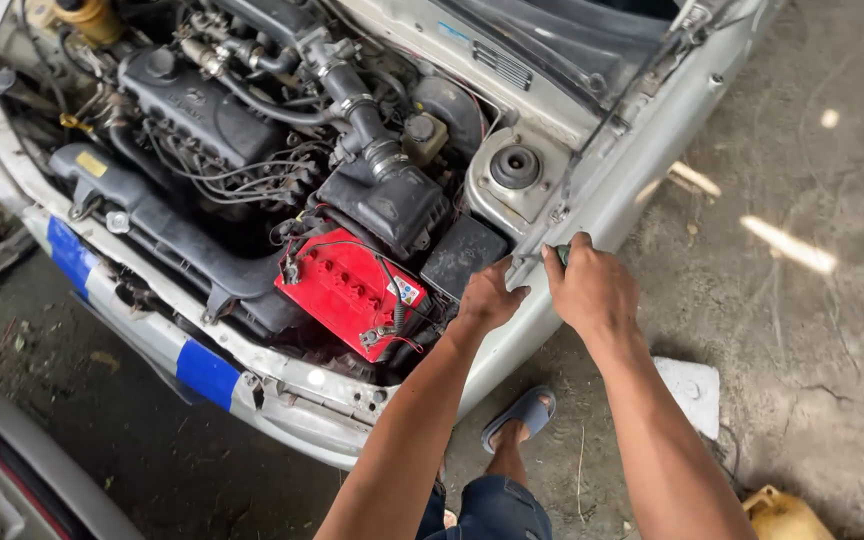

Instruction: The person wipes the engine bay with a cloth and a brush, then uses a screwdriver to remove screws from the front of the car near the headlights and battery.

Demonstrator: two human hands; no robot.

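Observation:
I look down into the open engine bay of a pale silver car. A red battery [350, 290] with cables sits at the front corner, beside a black air box [388, 203] and hose. My left hand [489, 297] rests on the fender edge [592, 215] just right of the battery, fingers closed around the lower end of a thin metal rod [612, 115] that runs up toward the hood. My right hand [590, 290] grips a small greenish tool handle at the same spot on the fender edge.
The engine [202, 105] fills the bay's left side. A strut tower mount [515, 167] sits near the rod. Blue tape patches [207, 373] mark the front panel. On the dirt floor lie a white flat piece [690, 392] and a yellow container [782, 515]. My sandalled foot [520, 418] stands below.

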